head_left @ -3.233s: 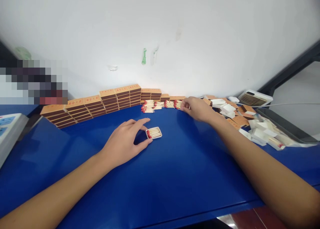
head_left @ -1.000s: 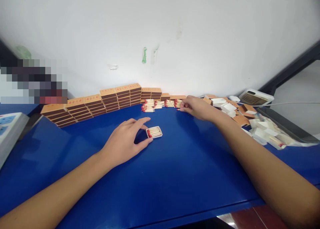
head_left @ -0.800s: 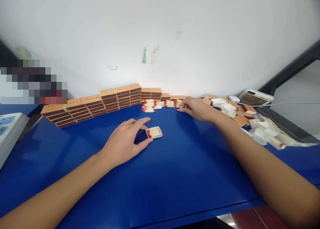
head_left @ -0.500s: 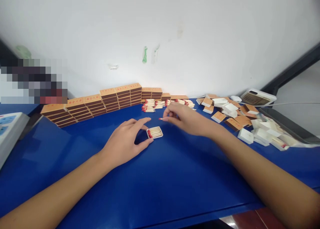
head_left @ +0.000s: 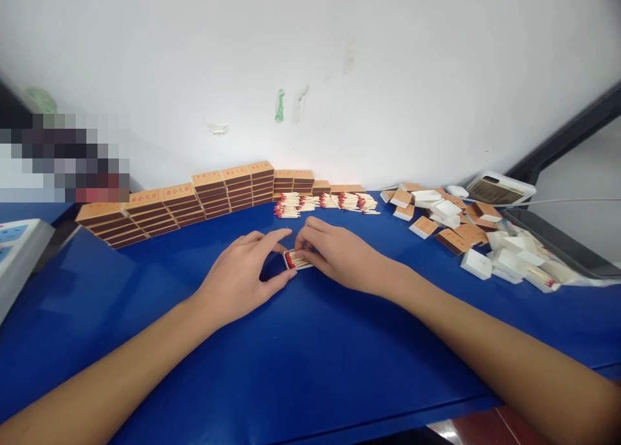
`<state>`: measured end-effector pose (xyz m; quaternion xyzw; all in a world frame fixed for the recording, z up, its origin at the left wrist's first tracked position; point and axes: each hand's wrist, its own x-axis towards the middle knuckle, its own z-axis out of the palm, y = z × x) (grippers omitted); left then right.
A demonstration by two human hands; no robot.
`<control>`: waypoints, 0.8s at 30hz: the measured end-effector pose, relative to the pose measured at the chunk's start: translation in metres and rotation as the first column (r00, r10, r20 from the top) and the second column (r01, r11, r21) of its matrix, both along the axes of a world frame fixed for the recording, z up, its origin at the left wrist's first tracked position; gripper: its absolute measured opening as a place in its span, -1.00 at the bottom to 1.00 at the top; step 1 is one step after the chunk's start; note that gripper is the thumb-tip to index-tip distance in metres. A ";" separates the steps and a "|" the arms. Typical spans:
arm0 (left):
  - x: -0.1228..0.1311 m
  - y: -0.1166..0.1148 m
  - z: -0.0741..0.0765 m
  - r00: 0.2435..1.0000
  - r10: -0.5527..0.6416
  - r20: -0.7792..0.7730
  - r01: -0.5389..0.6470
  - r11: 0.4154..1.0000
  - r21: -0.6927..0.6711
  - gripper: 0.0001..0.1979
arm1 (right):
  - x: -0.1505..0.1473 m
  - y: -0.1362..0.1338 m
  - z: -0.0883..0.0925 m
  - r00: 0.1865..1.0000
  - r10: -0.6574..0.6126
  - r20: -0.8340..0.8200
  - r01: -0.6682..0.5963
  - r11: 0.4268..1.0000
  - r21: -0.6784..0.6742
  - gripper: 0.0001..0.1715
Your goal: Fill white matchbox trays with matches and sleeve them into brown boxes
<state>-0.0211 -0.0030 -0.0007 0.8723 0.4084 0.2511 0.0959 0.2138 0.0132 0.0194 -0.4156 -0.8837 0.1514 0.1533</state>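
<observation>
In front of me on the blue table lies a small white matchbox tray point(head_left: 305, 267) with red-headed matches point(head_left: 292, 259) in it. My left hand point(head_left: 245, 264) steadies the tray at its left end, thumb at the near corner and fingers at the far side. Over the tray's right half, my right hand point(head_left: 332, 248) has its thumb and fingers pinched together; the match in that pinch is mostly hidden by the fingers. Farther back, loose matches point(head_left: 291, 204) lie in several small heaps, their heads mostly pointing left.
Stacked matchboxes point(head_left: 208, 196) line the wall at the back left. Orange sleeves point(head_left: 453, 240) and white trays point(head_left: 509, 264) are scattered on the right, near a dark-screened device point(head_left: 563, 241) and a white-edged phone point(head_left: 502, 189). A white box point(head_left: 22, 257) stands at the far left.
My right hand has moved left and toward me, from beside the match heaps to over the tray, bringing a match. My left hand and the tray have stayed in place.
</observation>
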 end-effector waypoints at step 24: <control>0.000 -0.002 0.004 1.000 0.016 -0.003 -0.016 0.998 -0.064 -0.40 | 0.074 0.096 -0.034 0.913 -0.405 -0.053 0.402 0.867 0.296 -0.89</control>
